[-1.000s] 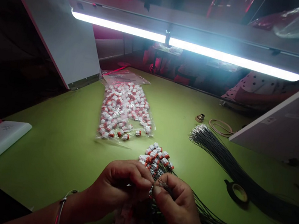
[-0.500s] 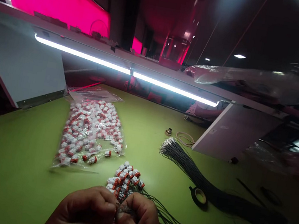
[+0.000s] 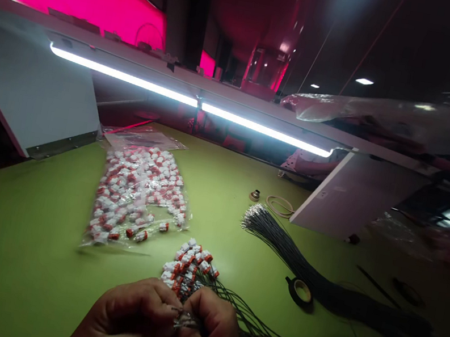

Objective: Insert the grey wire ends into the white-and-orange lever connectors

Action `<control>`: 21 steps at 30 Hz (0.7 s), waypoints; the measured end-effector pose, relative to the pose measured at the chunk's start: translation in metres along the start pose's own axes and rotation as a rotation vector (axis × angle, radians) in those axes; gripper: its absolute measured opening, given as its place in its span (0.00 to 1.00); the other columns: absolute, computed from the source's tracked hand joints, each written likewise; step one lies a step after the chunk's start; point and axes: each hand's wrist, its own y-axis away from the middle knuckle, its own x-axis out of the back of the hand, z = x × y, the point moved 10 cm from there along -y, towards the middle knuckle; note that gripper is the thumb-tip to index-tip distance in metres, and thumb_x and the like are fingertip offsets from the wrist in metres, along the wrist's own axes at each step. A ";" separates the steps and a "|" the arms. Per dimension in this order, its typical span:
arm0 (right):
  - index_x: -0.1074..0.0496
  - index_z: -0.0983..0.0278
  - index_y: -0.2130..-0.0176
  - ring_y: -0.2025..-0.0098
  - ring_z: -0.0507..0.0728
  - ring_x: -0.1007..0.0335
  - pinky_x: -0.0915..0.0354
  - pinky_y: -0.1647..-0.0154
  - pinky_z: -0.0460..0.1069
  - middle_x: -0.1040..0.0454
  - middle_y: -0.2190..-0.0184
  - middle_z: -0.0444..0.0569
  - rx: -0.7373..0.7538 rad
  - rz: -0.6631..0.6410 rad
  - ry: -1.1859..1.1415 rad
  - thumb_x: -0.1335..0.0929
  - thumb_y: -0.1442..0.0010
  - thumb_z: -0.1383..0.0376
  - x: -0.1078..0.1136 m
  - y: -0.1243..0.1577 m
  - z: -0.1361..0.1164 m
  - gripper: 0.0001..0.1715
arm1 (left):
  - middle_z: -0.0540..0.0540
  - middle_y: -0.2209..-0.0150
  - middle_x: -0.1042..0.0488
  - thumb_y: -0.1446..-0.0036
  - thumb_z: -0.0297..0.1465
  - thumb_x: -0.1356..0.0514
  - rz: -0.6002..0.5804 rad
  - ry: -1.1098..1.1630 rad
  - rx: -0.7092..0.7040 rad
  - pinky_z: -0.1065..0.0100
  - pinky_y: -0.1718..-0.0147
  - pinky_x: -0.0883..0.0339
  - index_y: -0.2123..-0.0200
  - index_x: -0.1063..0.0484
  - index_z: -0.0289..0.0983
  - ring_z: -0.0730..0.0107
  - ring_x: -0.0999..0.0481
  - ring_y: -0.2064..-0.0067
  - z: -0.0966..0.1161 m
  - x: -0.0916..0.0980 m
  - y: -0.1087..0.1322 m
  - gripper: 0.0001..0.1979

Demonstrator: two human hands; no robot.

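My left hand (image 3: 130, 319) and my right hand (image 3: 211, 333) meet at the bottom edge of the view, fingers pinched together around a small clear connector (image 3: 185, 318) on a thin wire end. Just beyond my fingertips lies a cluster of white-and-orange connectors (image 3: 190, 263) fitted on dark wires (image 3: 266, 336) that trail off to the right. A clear plastic bag of loose white-and-orange connectors (image 3: 136, 194) lies on the green table (image 3: 13, 248) further back on the left.
A bundle of dark wires with bare tips (image 3: 281, 247) lies at the right, beside a tape roll (image 3: 300, 292). A small metal ring (image 3: 254, 195) and a rubber band (image 3: 279, 206) sit further back. White side panels (image 3: 27, 84) and a light bar (image 3: 193, 103) frame the bench.
The view has tilted up and to the right since the first frame, so my hands sit lower in it. They stay pinched together on the small part near the connector cluster.
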 end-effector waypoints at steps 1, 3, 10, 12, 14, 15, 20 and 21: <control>0.37 0.62 0.75 0.80 0.49 0.51 0.52 0.81 0.45 0.42 0.81 0.39 -0.006 -0.031 -0.067 0.31 0.41 0.52 -0.004 -0.001 -0.001 0.20 | 0.45 0.69 0.21 0.60 0.29 0.24 0.007 -0.020 -0.016 0.68 0.66 0.27 0.77 0.18 0.38 0.63 0.22 0.66 0.002 0.002 -0.001 0.07; 0.37 0.63 0.74 0.79 0.49 0.52 0.51 0.80 0.45 0.41 0.81 0.38 -0.031 -0.066 -0.202 0.32 0.40 0.49 -0.008 -0.003 0.000 0.22 | 0.45 0.69 0.22 0.59 0.26 0.25 0.014 -0.067 -0.039 0.69 0.66 0.27 0.76 0.18 0.38 0.65 0.22 0.65 0.007 0.005 -0.002 0.06; 0.31 0.63 0.74 0.72 0.52 0.46 0.44 0.71 0.45 0.38 0.75 0.41 -0.081 0.147 -0.288 0.30 0.38 0.51 0.018 -0.008 0.008 0.21 | 0.46 0.66 0.24 0.48 0.27 0.31 -0.097 -0.297 -0.184 0.67 0.60 0.29 0.69 0.20 0.37 0.66 0.24 0.62 0.030 0.004 -0.006 0.02; 0.31 0.63 0.74 0.72 0.52 0.46 0.44 0.71 0.45 0.38 0.76 0.41 -0.089 0.184 -0.324 0.30 0.38 0.52 0.023 -0.007 0.008 0.21 | 0.44 0.64 0.24 0.45 0.31 0.33 -0.130 -0.464 -0.218 0.65 0.59 0.29 0.66 0.21 0.37 0.63 0.24 0.60 0.035 0.006 -0.011 0.04; 0.28 0.63 0.73 0.73 0.52 0.46 0.45 0.72 0.45 0.38 0.77 0.41 -0.105 0.187 -0.335 0.30 0.38 0.52 0.023 -0.006 0.008 0.19 | 0.43 0.63 0.24 0.43 0.34 0.35 -0.048 -0.757 -0.296 0.64 0.61 0.30 0.62 0.22 0.36 0.61 0.25 0.61 0.044 0.021 -0.020 0.08; 0.26 0.63 0.72 0.73 0.53 0.45 0.44 0.72 0.46 0.37 0.76 0.42 -0.103 0.173 -0.320 0.29 0.39 0.53 0.022 -0.006 0.007 0.17 | 0.43 0.63 0.24 0.42 0.34 0.36 0.052 -0.949 -0.349 0.64 0.64 0.31 0.61 0.23 0.36 0.62 0.25 0.62 0.051 0.032 -0.026 0.08; 0.19 0.61 0.66 0.64 0.58 0.34 0.37 0.61 0.50 0.27 0.70 0.48 -0.007 0.021 -0.118 0.29 0.38 0.56 0.012 -0.010 -0.008 0.12 | 0.39 0.60 0.24 0.42 0.29 0.39 0.291 -1.555 -0.404 0.56 0.57 0.35 0.57 0.23 0.35 0.52 0.28 0.56 0.060 0.062 -0.052 0.10; 0.18 0.61 0.65 0.63 0.59 0.34 0.37 0.60 0.50 0.27 0.69 0.48 -0.004 0.005 -0.108 0.30 0.38 0.57 0.010 -0.010 -0.009 0.12 | 0.40 0.60 0.24 0.41 0.29 0.40 0.291 -1.561 -0.401 0.56 0.57 0.36 0.59 0.23 0.36 0.52 0.28 0.57 0.058 0.064 -0.055 0.08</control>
